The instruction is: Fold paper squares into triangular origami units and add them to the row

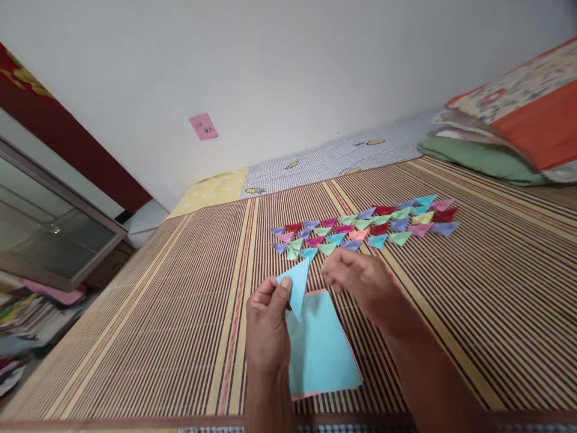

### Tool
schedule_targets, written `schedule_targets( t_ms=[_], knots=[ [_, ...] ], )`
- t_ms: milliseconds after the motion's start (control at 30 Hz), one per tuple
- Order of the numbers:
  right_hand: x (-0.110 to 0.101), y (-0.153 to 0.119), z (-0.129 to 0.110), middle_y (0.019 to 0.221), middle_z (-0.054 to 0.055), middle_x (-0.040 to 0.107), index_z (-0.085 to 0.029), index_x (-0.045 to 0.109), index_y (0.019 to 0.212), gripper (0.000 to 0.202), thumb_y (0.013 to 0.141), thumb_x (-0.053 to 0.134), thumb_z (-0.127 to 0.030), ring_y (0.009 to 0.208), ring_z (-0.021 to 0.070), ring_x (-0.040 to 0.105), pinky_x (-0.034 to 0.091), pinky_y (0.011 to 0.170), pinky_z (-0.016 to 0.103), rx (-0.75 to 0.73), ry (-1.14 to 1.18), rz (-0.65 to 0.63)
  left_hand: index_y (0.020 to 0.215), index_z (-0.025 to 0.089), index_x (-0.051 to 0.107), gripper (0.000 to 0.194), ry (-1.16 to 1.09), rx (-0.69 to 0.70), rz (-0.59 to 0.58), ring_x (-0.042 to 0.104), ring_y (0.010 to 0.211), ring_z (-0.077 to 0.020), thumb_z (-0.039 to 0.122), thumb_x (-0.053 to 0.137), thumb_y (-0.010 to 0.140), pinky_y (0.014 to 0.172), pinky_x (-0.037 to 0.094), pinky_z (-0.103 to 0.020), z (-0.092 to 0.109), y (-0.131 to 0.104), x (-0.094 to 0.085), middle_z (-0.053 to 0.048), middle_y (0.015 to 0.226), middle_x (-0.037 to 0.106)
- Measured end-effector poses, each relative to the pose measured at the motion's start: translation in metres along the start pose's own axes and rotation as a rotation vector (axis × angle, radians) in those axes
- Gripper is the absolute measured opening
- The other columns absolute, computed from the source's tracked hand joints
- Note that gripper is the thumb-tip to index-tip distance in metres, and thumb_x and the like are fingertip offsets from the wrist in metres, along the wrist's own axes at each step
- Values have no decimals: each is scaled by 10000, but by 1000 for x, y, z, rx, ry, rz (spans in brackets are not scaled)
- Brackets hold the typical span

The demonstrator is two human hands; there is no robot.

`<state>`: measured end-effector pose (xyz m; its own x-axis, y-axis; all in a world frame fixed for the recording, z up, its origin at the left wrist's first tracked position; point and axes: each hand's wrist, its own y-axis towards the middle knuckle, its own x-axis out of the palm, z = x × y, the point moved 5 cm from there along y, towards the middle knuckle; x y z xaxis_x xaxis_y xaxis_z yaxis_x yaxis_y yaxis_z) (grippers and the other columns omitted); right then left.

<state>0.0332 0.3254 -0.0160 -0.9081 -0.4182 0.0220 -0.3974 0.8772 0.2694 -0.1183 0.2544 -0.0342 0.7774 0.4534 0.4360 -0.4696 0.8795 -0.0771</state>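
Our left hand (269,313) pinches the blue paper triangle (299,287), thumb on top, likely to keep its fold flat. Our right hand (356,279), fingers curled and apart from it, seems to leave its edge free. The paper stack (322,349) lies near, probably for easy reach; small folded pieces (362,236) sit far, in rows, perhaps for counting.

One light-blue folded paper triangle (299,281), one stack of rectangular paper sheets with a light-blue top (323,355), more than thirty small multicoloured folded-paper pieces (399,239), too crowded for an exact count, and one pink rectangular paper note (204,127).
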Motion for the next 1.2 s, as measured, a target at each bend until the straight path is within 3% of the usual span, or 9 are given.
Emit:
schedule_targets(
  t_ms=[67, 200, 400, 567, 733, 833, 1000, 1200],
  knots=[
    [18, -2, 0, 646, -33, 514, -192, 571, 709, 289, 916, 650, -377, 606, 125, 469, 369, 560, 257, 45, -13, -138, 676, 175, 632, 291, -28, 12, 7, 446, 529, -77, 328, 878, 712, 527, 375, -188, 0, 0, 1, 61, 584, 518],
    [35, -4, -2, 605, -39, 479, -190, 530, 637, 295, 903, 615, -283, 591, 120, 437, 321, 548, 261, 3, -87, -151, 674, 171, 641, 297, -58, 1, 26, 478, 545, -79, 307, 905, 664, 533, 389, -187, 0, 1, 2, 48, 601, 568],
    [30, -3, 0, 589, -47, 469, -199, 497, 627, 302, 892, 616, -280, 576, 115, 423, 324, 546, 254, 22, -71, -140, 666, 138, 684, 326, -58, -40, 24, 457, 541, -67, 334, 936, 601, 542, 391, -177, -1, 5, -3, 41, 574, 559],
    [40, -7, 1, 607, -52, 444, -196, 522, 653, 253, 857, 654, -267, 600, 118, 418, 322, 553, 252, 57, -108, -269, 625, 152, 645, 359, -103, 55, 139, 438, 516, -61, 317, 955, 552, 511, 379, -168, 6, 4, -8, 64, 544, 522],
    [46, -10, 2, 603, -62, 391, -203, 476, 648, 254, 870, 600, -193, 583, 112, 380, 280, 529, 251, 20, -170, -276, 613, 160, 607, 372, -88, 134, 241, 431, 509, -55, 294, 951, 564, 502, 377, -160, 9, 1, -9, 79, 537, 493],
    [42, -10, -1, 584, -67, 377, -203, 466, 635, 262, 866, 582, -164, 559, 108, 364, 262, 515, 250, -10, -217, -263, 629, 156, 605, 374, -137, 88, 179, 438, 516, -59, 306, 945, 592, 512, 392, -168, 6, 3, -8, 71, 549, 503],
    [32, -9, -7, 651, -20, 589, -181, 628, 688, 268, 940, 584, -264, 627, 127, 516, 387, 599, 254, 16, -117, -315, 690, 139, 631, 334, -257, -144, -23, 429, 507, -59, 305, 919, 660, 475, 358, -183, -4, 8, -3, 35, 627, 561],
    [21, -3, -2, 683, -35, 581, -177, 656, 785, 201, 883, 720, -340, 621, 108, 499, 384, 576, 239, 14, 85, -149, 670, 145, 622, 344, -188, -132, -115, 419, 495, -64, 345, 900, 705, 503, 363, -177, -3, 5, 0, 38, 546, 542]
  ],
)
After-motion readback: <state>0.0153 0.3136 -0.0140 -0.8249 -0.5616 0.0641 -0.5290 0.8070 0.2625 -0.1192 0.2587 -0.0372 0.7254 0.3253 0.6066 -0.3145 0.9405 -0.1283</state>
